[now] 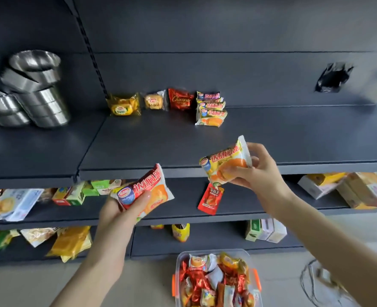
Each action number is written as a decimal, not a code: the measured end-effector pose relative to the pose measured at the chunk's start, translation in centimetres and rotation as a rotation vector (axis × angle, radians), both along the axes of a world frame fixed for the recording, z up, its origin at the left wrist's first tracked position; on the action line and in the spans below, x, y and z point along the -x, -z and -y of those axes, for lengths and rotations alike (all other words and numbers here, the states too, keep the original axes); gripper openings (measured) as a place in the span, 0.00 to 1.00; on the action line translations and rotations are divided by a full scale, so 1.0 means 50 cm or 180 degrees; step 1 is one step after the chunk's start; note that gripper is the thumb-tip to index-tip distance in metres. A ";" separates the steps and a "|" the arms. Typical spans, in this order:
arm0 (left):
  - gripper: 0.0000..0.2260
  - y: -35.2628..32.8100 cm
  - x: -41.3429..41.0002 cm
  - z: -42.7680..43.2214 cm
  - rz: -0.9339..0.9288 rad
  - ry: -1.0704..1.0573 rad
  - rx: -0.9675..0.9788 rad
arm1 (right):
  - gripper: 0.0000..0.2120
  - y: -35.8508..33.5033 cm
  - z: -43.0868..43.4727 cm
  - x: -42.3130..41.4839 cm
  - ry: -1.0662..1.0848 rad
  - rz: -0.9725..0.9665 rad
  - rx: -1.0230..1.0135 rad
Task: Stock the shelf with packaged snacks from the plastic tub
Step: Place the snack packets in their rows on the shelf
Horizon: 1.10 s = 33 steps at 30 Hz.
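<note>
L hand (pixel 116 210) gripped a red-and-orange snack pkt (pixel 147 191), thumb across its front, just below the top shelf (pixel 282 138) front edge. R hand (pixel 264 171) pinched a yellow-orange pkt (pixel 225 163), tilted, at that same edge. Both pkts were glossy w/ crimped ends and a blue oval logo. A stack of matching pkts (pixel 210 110) sat at the shelf's back; open dark board lay in front and to the right. The clear plastic tub (pixel 176 265), orange latches, stood on the floor (pixel 138 284) below, full of wrapped snacks.

Packets (pixel 225 162) in left hand (pixel 118 210), right hand (pixel 264 172)
</note>
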<state>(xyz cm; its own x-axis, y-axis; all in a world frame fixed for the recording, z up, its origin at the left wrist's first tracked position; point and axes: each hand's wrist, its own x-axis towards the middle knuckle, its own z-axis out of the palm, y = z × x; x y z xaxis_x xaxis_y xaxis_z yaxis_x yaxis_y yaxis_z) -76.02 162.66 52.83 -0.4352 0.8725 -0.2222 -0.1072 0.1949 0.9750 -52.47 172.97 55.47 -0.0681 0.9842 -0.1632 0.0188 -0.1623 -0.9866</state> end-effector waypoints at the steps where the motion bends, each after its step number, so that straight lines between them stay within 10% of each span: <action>1: 0.16 0.008 -0.006 -0.025 -0.0048 0.0046 0.0015 | 0.25 0.014 -0.026 -0.015 0.0029 0.0031 0.0010; 18: 0.09 0.142 -0.167 -0.518 -0.0620 0.0099 -0.0549 | 0.14 0.204 -0.448 -0.150 0.0442 0.0813 -0.0796; 33: 0.12 0.181 -0.178 -0.659 -0.1056 0.0310 -0.0840 | 0.12 0.228 -0.463 -0.150 0.0694 0.0683 -0.0996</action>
<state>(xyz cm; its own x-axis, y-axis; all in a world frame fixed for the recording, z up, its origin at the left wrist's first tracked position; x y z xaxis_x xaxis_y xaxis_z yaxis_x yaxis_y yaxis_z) -67.10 195.63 43.79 -0.3582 0.9212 0.1519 0.2269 -0.0720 0.9713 -44.99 196.12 44.08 0.1498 0.9761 0.1573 0.2273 0.1209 -0.9663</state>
